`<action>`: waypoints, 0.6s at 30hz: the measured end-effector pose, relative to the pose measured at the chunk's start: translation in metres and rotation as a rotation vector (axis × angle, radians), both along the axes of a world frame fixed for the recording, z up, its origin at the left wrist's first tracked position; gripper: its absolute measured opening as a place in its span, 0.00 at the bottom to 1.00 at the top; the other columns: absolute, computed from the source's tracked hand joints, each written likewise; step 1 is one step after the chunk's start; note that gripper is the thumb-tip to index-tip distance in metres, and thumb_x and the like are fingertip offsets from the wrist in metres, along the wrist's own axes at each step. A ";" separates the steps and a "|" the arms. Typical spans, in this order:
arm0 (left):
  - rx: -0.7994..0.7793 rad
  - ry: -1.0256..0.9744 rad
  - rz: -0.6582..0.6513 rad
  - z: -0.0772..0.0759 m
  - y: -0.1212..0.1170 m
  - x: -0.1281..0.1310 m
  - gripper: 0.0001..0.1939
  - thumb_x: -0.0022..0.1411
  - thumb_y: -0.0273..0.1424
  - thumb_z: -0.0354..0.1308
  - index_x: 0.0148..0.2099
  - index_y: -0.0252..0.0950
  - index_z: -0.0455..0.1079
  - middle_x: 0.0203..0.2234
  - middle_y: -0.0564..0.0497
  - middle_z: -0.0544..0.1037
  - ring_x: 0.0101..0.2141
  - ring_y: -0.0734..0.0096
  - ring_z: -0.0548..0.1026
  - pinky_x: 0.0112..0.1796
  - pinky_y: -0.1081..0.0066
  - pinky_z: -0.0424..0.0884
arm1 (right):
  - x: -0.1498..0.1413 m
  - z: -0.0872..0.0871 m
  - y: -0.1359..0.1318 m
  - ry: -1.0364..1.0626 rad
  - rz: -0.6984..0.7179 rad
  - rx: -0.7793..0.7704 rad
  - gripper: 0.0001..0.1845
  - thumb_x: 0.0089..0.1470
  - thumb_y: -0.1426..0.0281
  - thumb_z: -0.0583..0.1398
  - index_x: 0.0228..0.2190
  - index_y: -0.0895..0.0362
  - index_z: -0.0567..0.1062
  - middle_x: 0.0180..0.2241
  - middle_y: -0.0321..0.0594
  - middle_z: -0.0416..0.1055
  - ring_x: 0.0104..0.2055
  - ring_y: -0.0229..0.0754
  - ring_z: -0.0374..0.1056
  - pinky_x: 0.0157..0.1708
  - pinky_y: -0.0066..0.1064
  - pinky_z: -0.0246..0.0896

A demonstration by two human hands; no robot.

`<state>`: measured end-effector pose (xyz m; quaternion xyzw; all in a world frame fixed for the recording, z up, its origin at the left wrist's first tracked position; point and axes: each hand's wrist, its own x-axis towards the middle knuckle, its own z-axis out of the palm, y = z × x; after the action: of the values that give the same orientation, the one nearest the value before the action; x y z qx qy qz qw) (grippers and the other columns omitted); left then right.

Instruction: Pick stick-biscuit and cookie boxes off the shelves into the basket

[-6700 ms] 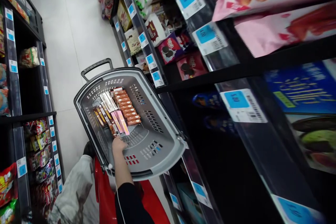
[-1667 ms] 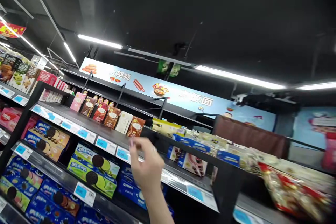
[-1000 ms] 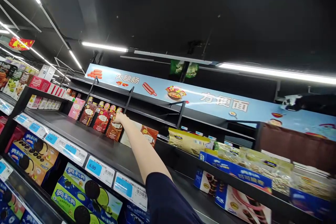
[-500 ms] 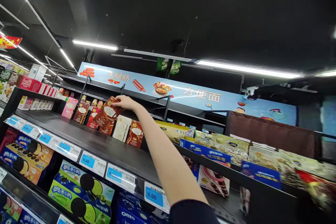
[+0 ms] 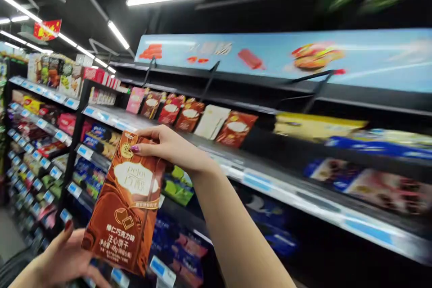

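Note:
My right hand (image 5: 168,147) pinches the top of a brown Pejoy chocolate biscuit box (image 5: 126,202), thumb across its front. The box is tilted in front of the shelves, its printed face towards me. At its lower left corner is my left hand (image 5: 69,252), open, with the thumb raised and the fingers apart. Some of those fingers are behind or below the box, and I cannot tell whether they touch it. On the top shelf behind stand similar boxes, among them a brown box (image 5: 237,129), a white box (image 5: 212,121) and a pink box (image 5: 135,100).
The shelf edge (image 5: 256,180) with price tags runs across behind my right forearm. Lower down are green biscuit packs (image 5: 178,186) and blue packs. To the right lies a yellow bag (image 5: 317,127). Further shelves of packets (image 5: 43,117) stretch away at the left.
My right hand has brought the brown box from the top shelf close to me. My left hand has come into view at the lower left. The view has turned left and down.

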<state>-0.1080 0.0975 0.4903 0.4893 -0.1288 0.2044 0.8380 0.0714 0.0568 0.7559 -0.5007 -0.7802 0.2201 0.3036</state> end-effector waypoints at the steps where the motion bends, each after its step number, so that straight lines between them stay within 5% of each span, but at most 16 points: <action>1: -0.105 0.008 -0.090 -0.005 -0.010 -0.006 0.50 0.48 0.68 0.51 0.62 0.36 0.65 0.57 0.35 0.68 0.55 0.39 0.67 0.47 0.42 0.69 | -0.010 -0.017 0.003 0.025 0.025 -0.027 0.12 0.47 0.61 0.64 0.28 0.58 0.77 0.28 0.37 0.75 0.30 0.38 0.70 0.27 0.26 0.63; 4: -0.294 -0.047 -0.216 -0.016 -0.036 -0.016 0.59 0.40 0.66 0.60 0.65 0.31 0.60 0.57 0.31 0.67 0.53 0.38 0.68 0.45 0.41 0.70 | -0.035 -0.060 0.010 0.045 0.067 -0.146 0.12 0.47 0.61 0.64 0.28 0.59 0.78 0.29 0.37 0.75 0.31 0.39 0.71 0.28 0.26 0.64; 9: -0.384 -0.067 -0.258 -0.039 -0.060 -0.031 0.51 0.43 0.62 0.62 0.59 0.29 0.66 0.46 0.36 0.72 0.38 0.58 0.74 0.33 0.54 0.77 | -0.060 -0.107 0.013 0.051 0.040 -0.224 0.14 0.46 0.60 0.65 0.30 0.59 0.78 0.30 0.38 0.76 0.32 0.39 0.71 0.30 0.27 0.64; 18: -0.415 -0.022 -0.231 -0.049 -0.074 -0.065 0.50 0.44 0.65 0.59 0.54 0.26 0.71 0.40 0.41 0.71 0.37 0.62 0.72 0.32 0.60 0.76 | -0.084 -0.141 -0.002 0.182 -0.029 -0.184 0.16 0.47 0.58 0.63 0.31 0.59 0.78 0.32 0.40 0.77 0.34 0.41 0.71 0.32 0.29 0.64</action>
<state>-0.1733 0.0231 0.4417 0.2863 -0.1483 0.1348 0.9369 -0.0125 0.0546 0.6153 -0.5159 -0.7184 0.3309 0.3290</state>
